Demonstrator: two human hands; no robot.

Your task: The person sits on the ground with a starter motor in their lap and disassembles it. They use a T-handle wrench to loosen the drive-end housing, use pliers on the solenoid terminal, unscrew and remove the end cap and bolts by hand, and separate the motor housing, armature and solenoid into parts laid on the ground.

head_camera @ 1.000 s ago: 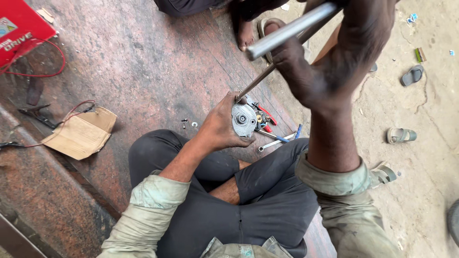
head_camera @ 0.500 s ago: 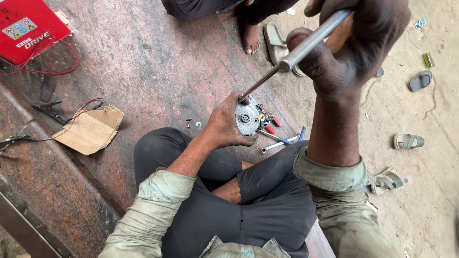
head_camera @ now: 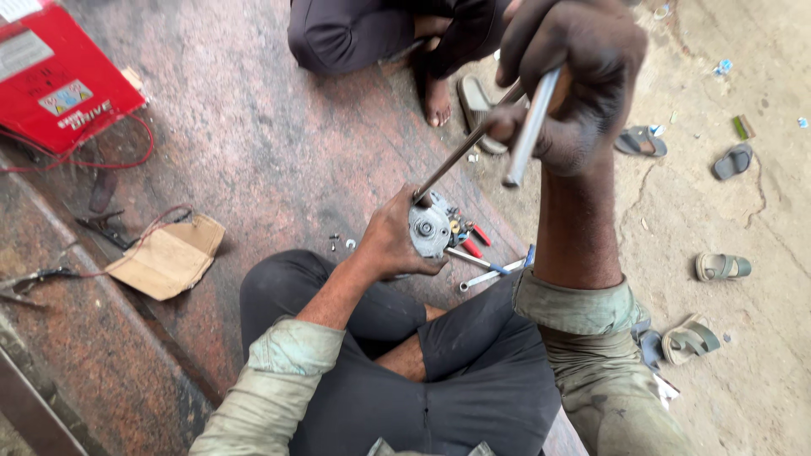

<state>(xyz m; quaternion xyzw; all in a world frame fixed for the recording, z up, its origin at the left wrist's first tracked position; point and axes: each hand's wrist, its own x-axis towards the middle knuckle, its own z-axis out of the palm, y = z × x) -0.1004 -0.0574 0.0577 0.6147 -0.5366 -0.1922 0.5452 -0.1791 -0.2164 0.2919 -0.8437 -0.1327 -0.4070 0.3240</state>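
A small round grey metal part (head_camera: 429, 228), like a little motor housing, sat at the centre of the view, held just above the person's crossed legs in dark trousers (head_camera: 473, 371). The left hand (head_camera: 393, 241) gripped it from the left side, fingers curled tight around its edge. The tip of a long thin metal rod (head_camera: 460, 154) rested on the top of the part, and the rod slanted up and to the right into the right hand (head_camera: 574, 76). That hand was raised high and close to the camera, its fingers closed in a fist around both the rod and a thicker silver tube (head_camera: 530, 127) that pointed down from the fist.

Just right of the part, on the reddish stone floor (head_camera: 279, 143), lay a few small tools with red and blue handles (head_camera: 481, 253). A couple of tiny screws (head_camera: 340, 243) lay just left of the hand. Further left was a piece of brown cardboard (head_camera: 169, 257) with thin wires beside it, and at the far left a red box (head_camera: 55, 72).

At the far edge another person sat, showing only a dark-clad leg and a bare foot (head_camera: 438, 97). To the right, several sandals (head_camera: 718, 266) lay scattered on sandy ground.
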